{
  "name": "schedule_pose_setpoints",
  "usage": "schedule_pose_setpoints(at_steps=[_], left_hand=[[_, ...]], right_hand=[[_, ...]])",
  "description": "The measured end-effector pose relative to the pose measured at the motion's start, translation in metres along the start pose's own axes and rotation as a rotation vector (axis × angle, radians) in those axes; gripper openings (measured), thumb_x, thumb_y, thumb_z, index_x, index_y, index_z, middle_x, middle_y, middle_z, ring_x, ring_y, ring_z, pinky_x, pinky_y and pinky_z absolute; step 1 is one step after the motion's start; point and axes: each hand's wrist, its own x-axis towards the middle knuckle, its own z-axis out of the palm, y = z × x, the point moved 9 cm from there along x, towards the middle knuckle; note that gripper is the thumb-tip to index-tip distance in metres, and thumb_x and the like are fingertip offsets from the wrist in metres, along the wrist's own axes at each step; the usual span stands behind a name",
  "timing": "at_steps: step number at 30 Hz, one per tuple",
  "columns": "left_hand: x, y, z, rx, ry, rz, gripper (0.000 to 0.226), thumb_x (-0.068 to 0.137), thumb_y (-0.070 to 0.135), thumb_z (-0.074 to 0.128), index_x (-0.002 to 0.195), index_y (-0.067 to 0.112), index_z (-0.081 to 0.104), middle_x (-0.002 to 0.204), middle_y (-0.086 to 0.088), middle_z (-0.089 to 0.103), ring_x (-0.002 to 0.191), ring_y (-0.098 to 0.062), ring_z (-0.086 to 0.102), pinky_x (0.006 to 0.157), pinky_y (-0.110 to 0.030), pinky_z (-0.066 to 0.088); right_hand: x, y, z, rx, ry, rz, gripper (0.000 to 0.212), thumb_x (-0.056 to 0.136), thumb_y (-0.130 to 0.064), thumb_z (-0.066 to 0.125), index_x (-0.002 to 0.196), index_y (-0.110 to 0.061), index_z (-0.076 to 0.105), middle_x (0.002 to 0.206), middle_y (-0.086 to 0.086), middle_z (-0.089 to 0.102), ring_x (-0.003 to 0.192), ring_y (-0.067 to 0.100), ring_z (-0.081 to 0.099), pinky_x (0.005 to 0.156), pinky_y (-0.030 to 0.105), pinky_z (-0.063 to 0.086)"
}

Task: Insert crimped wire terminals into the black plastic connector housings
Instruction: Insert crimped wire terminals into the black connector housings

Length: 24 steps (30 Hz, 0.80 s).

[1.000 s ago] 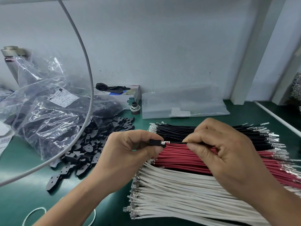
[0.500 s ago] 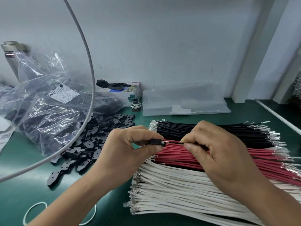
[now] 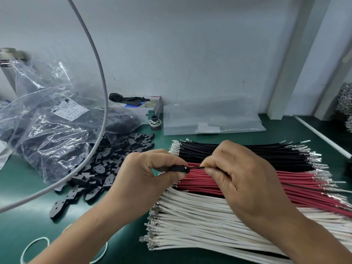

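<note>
Left hand (image 3: pixel 152 178) pinches a small black connector housing (image 3: pixel 179 168) between thumb and curled fingers, held above the near ends of the wire stacks. Right hand (image 3: pixel 245 180) pinches a black wire (image 3: pixel 196 167) close behind its front end, thumb and forefinger closed on the insulation; the wire runs level into the housing's right face. The terminal itself is not visible, so it looks entered, though whether it has latched I cannot tell. Below the hands lie three sorted rows on the green mat (image 3: pixel 28 216): black wires (image 3: pixel 247 155), red wires (image 3: pixel 285 187), white wires (image 3: pixel 209 225), crimped ends pointing both ways. Loose housings (image 3: pixel 106 168) are heaped to the left, spilling from a clear bag (image 3: pixel 47 134). To do this step well, I judge: keep the wire in line with the cavity, grip short so the insulation does not buckle, push straight without twisting, and hold the housing steady against the push. A gentle tug back afterwards would confirm the lock. Main risk is a skewed terminal jamming or bending in the cavity.
</note>
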Motion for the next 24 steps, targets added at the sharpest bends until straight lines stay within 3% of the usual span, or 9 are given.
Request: schedule_pose_setpoints(at_steps=[5, 10, 14, 18, 21, 24], left_hand=[[-0.002, -0.01, 0.003, -0.126, 0.017, -0.087, 0.023, 0.076, 0.003, 0.086, 0.09, 0.021, 0.084, 0.08, 0.001, 0.079, 0.074, -0.025, 0.072, 0.073, -0.027, 0.06], [-0.002, 0.0, 0.001, -0.059, 0.009, -0.021, 0.019, 0.076, 0.015, 0.086, 0.091, 0.026, 0.084, 0.082, 0.005, 0.078, 0.075, -0.018, 0.072, 0.074, -0.029, 0.059], [-0.002, 0.004, 0.001, -0.02, 0.017, 0.014, 0.022, 0.077, 0.009, 0.086, 0.091, 0.025, 0.084, 0.082, 0.002, 0.077, 0.075, -0.021, 0.071, 0.073, -0.035, 0.058], [-0.001, -0.002, 0.0, -0.037, 0.041, -0.02, 0.029, 0.079, 0.009, 0.085, 0.099, 0.03, 0.083, 0.08, 0.007, 0.077, 0.073, -0.014, 0.072, 0.069, -0.024, 0.058], [0.002, -0.013, -0.013, -0.1, 0.157, -0.067, 0.034, 0.08, 0.006, 0.083, 0.106, 0.028, 0.08, 0.079, 0.005, 0.078, 0.067, -0.008, 0.072, 0.066, -0.013, 0.055], [0.003, -0.025, -0.018, -0.202, 0.204, -0.118, 0.031, 0.079, 0.001, 0.081, 0.104, 0.021, 0.08, 0.077, 0.001, 0.078, 0.064, -0.008, 0.071, 0.064, -0.014, 0.055]], right_hand=[[0.001, 0.009, 0.001, 0.08, 0.002, 0.062, 0.017, 0.09, -0.042, 0.059, 0.088, -0.031, 0.072, 0.085, -0.019, 0.057, 0.082, 0.006, 0.057, 0.066, 0.023, 0.046], [0.004, -0.002, 0.005, 0.038, 0.053, 0.008, 0.02, 0.092, -0.035, 0.061, 0.082, -0.022, 0.072, 0.08, -0.015, 0.055, 0.074, 0.006, 0.053, 0.063, 0.027, 0.046], [0.004, -0.007, 0.007, 0.028, 0.064, -0.037, 0.026, 0.095, -0.036, 0.054, 0.083, -0.021, 0.07, 0.082, -0.014, 0.053, 0.074, 0.007, 0.052, 0.063, 0.025, 0.045], [0.007, -0.005, -0.003, -0.137, 0.126, -0.058, 0.018, 0.094, -0.035, 0.061, 0.085, -0.023, 0.072, 0.084, -0.014, 0.056, 0.078, 0.007, 0.051, 0.063, 0.019, 0.04], [0.007, -0.006, -0.016, -0.236, 0.228, -0.117, 0.007, 0.092, -0.023, 0.072, 0.092, -0.016, 0.075, 0.091, -0.004, 0.061, 0.083, 0.016, 0.053, 0.068, 0.031, 0.046], [0.005, -0.004, 0.009, -0.219, 0.038, -0.085, 0.009, 0.086, -0.028, 0.078, 0.092, -0.022, 0.076, 0.088, -0.009, 0.059, 0.079, 0.014, 0.053, 0.064, 0.035, 0.05]])
